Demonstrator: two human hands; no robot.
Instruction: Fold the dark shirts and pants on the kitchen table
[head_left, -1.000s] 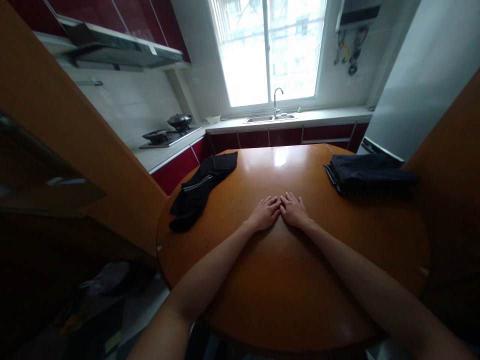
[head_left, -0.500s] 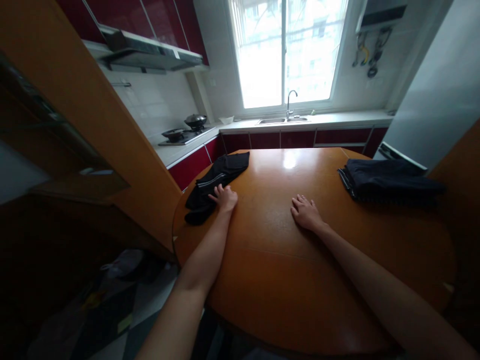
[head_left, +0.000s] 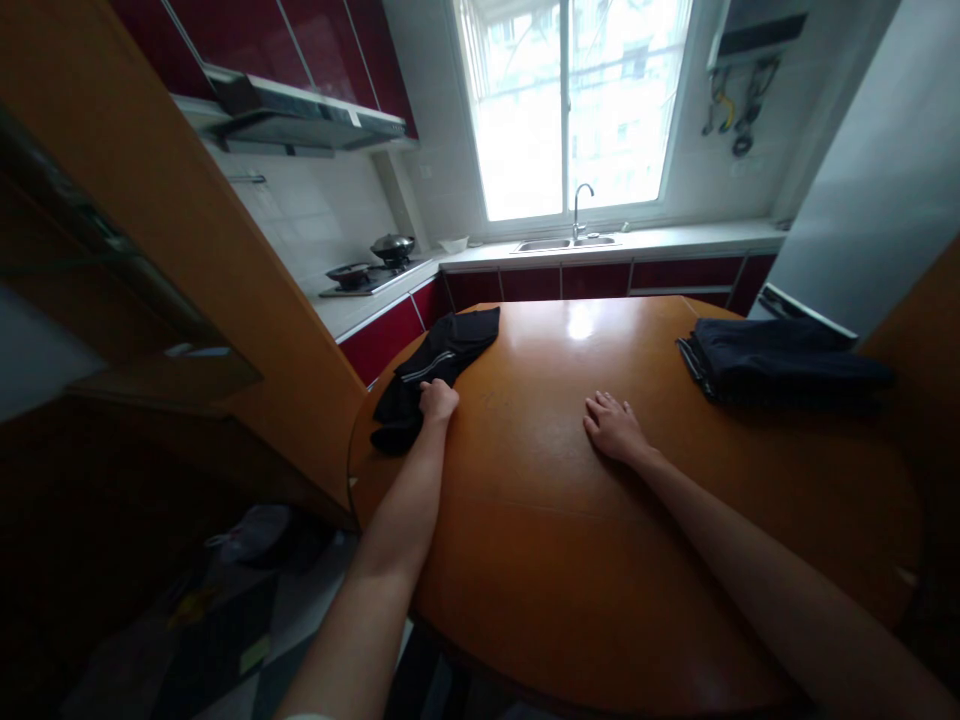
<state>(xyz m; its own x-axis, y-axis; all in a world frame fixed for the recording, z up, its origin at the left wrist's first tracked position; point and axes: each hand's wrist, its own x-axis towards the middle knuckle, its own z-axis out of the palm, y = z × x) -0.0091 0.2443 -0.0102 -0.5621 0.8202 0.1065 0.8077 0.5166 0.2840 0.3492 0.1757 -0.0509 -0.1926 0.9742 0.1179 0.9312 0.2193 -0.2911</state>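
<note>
A crumpled black garment (head_left: 439, 362) with a thin pale stripe lies at the left edge of the round wooden table (head_left: 600, 540). My left hand (head_left: 436, 400) rests on the garment's near edge with its fingers curled into the cloth. My right hand (head_left: 613, 427) lies flat on the bare tabletop near the middle, fingers stretched out, holding nothing. A folded stack of dark clothes (head_left: 780, 362) sits at the table's right side, well away from both hands.
A tall wooden cabinet (head_left: 172, 260) stands close to the table's left. Behind the table runs a kitchen counter with a sink and tap (head_left: 574, 235) under a bright window, and a stove with pans (head_left: 371, 270) at the left. A grey fridge (head_left: 862, 190) stands at right.
My left hand left my right hand at the table's middle, reached left to the black garment and curled its fingers on the cloth. The right hand stayed flat.
</note>
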